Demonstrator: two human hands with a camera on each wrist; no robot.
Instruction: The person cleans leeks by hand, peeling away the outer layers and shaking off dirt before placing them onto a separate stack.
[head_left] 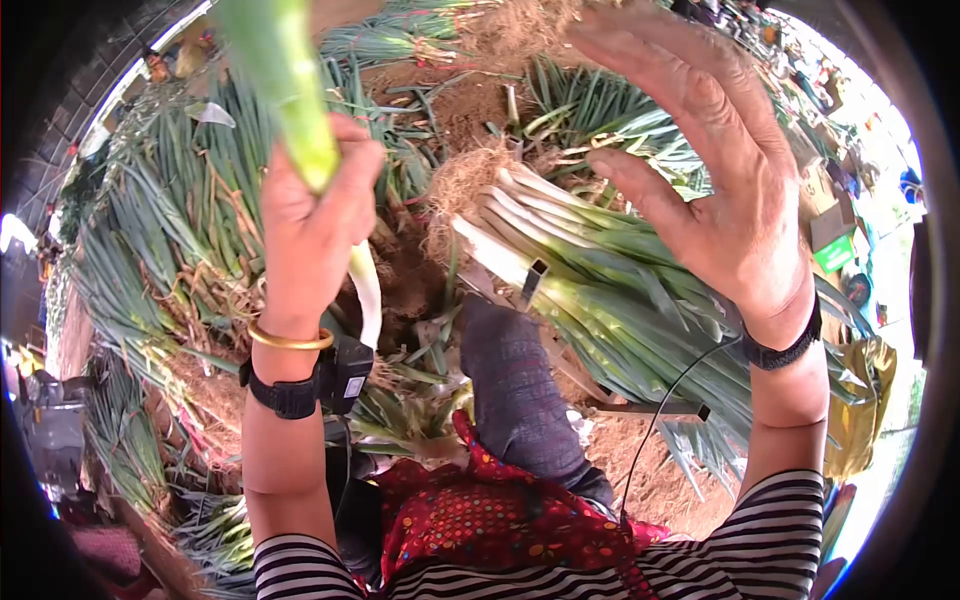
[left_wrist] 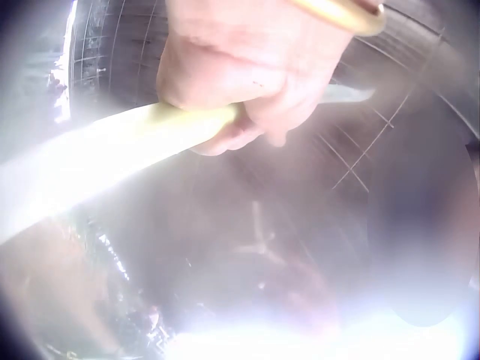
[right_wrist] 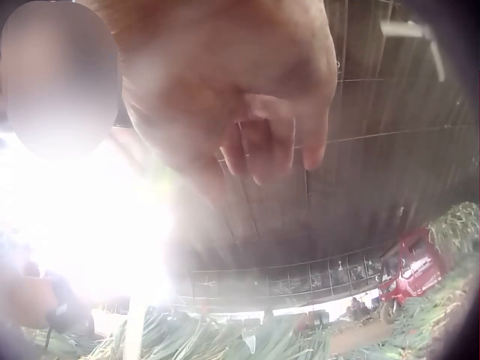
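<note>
My left hand (head_left: 315,225) is raised and grips one large green onion (head_left: 300,105). Its green leaf end rises toward the camera, and its white shank (head_left: 368,300) hangs below the hand. In the left wrist view the pale stalk (left_wrist: 112,154) passes through the curled fingers, washed out by glare. Across from it my right hand (head_left: 720,180) is held up, fingers spread apart and holding nothing. Beneath that hand lies a thick bunch of green onions (head_left: 600,265), roots to the left and leaves toward the lower right.
Metal bars (head_left: 650,408) stick out beside the bunch, close to a knee in dark trousers (head_left: 520,390). Heaped green onions (head_left: 170,220) cover the ground at left, with more bundles (head_left: 590,100) behind. A red vehicle (right_wrist: 412,266) stands far off in the right wrist view.
</note>
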